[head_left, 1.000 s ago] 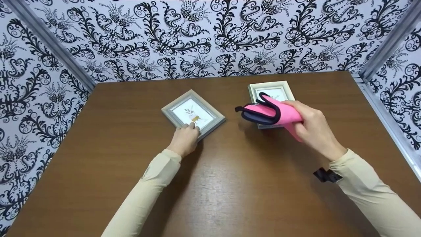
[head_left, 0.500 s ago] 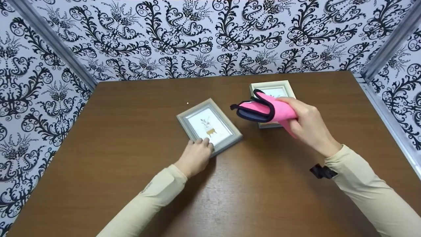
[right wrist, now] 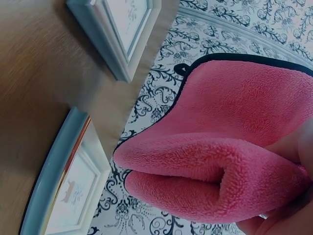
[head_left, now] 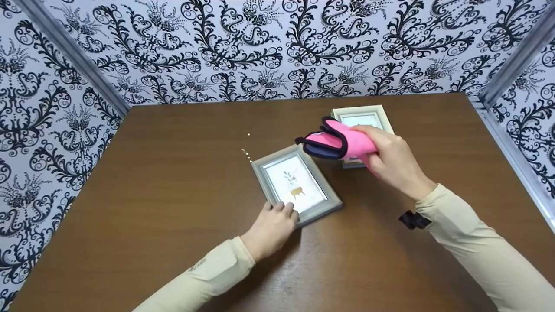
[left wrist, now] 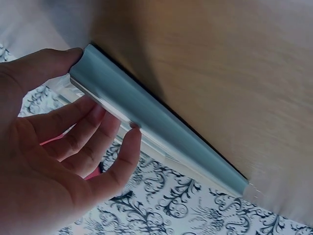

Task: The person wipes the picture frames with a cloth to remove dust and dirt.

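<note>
- The near frame [head_left: 295, 184] lies face up on the table [head_left: 186, 182], around the middle of the scene, nearer the person than the far frame [head_left: 360, 119].
- The left hand [head_left: 273, 225] pinches its near edge by the left corner: thumb against the outer side, other fingers slightly spread and curled over the front rim.
- The right hand [head_left: 392, 158] pinches the folded pink cloth [head_left: 355, 143] between thumb and fingers, some of which are hidden; the cloth is raised above the table, in front of the far frame.
- To handle this well, I would grip only the rim, fingertips off the picture, and guide the frame level so no corner scrapes; whether its near edge is slightly lifted, I cannot tell.
- The cloth's dark loop [right wrist: 181, 69] sticks out and is best held clear of both frames.
- The near frame's long axis runs from far left to near right; the top of its plant-and-chair picture points far and somewhat left.
- Small pale specks [head_left: 247, 153] lie just beside its far-left corner.
</note>
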A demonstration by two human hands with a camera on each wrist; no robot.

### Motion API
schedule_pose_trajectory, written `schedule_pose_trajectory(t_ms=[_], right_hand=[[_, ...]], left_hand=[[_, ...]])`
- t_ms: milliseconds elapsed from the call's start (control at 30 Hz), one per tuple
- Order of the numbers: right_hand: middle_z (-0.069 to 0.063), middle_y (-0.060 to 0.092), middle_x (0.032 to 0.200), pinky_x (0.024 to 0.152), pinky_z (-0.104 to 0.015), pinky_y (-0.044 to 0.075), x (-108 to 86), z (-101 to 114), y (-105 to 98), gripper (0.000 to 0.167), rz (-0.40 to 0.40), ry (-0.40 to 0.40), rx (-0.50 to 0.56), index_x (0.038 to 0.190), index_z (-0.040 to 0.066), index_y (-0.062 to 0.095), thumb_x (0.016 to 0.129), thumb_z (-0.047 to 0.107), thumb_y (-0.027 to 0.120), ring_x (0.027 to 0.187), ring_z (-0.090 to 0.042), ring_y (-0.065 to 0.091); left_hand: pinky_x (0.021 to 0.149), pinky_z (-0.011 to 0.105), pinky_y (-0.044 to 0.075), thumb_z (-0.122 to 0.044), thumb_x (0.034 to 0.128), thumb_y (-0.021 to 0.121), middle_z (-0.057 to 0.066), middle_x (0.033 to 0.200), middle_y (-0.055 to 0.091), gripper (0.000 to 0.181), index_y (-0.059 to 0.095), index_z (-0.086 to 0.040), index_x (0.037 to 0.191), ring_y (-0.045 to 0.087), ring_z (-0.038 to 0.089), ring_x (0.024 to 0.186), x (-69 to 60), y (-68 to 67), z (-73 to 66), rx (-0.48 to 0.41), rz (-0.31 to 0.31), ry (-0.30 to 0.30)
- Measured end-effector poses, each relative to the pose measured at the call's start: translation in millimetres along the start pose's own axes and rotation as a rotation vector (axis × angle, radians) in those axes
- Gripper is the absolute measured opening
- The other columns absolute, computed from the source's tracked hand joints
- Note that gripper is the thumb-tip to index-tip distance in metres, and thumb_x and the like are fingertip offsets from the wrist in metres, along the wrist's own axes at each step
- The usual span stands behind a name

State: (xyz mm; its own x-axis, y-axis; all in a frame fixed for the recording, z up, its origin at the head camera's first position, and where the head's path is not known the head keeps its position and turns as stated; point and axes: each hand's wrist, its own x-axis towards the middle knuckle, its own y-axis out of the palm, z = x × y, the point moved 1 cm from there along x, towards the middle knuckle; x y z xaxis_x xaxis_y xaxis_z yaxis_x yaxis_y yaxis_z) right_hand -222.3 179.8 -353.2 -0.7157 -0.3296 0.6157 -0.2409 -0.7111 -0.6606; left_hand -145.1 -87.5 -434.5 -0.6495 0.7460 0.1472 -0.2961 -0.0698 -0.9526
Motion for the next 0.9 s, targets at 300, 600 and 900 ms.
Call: schedule_pose_trajectory(t_ms=[300, 600, 900], right_hand=[[-0.017, 0.064, 0.12, 0.098, -0.043, 0.043, 21.0, 8.2, 34.8, 0.052, 0.074, -0.055, 0.003, 0.122, -0.002, 0.061, 0.074, -0.02, 0.059, 0.112, -0.033, 0.06], [-0.019, 0.062, 0.122, 0.095, -0.05, 0.044, 24.4, -1.4, 85.3, 0.048, 0.308, -0.223, -0.26, 0.125, 0.003, 0.059, 0.08, -0.011, 0.064, 0.111, -0.035, 0.058], [-0.022, 0.059, 0.124, 0.1, -0.047, 0.04, 18.6, -20.4, 107.0, 0.048, 0.559, -0.13, -0.255, 0.128, 0.0, 0.058, 0.081, -0.011, 0.06, 0.114, -0.038, 0.056]], left_hand=[[0.059, 0.03, 0.04, -0.017, 0.0702, 0.077, 0.001, 0.085, 0.055, 0.022, 0.064, -0.012, 0.088, 0.054, 0.017, 0.073, 0.0, -7.3, -23.6, 0.043, 0.013, 0.056], [0.059, 0.029, 0.036, -0.017, 0.0727, 0.073, -0.002, 0.083, 0.054, 0.016, 0.063, -0.015, 0.085, 0.052, 0.015, 0.073, 2.3, -9.5, -37.1, 0.068, -0.062, 0.1], [0.068, 0.029, 0.043, -0.019, 0.0794, 0.072, 0.0, 0.088, 0.055, 0.014, 0.063, -0.014, 0.09, 0.054, 0.018, 0.08, -2.2, -7.0, -29.4, -0.076, -0.059, 0.061]])
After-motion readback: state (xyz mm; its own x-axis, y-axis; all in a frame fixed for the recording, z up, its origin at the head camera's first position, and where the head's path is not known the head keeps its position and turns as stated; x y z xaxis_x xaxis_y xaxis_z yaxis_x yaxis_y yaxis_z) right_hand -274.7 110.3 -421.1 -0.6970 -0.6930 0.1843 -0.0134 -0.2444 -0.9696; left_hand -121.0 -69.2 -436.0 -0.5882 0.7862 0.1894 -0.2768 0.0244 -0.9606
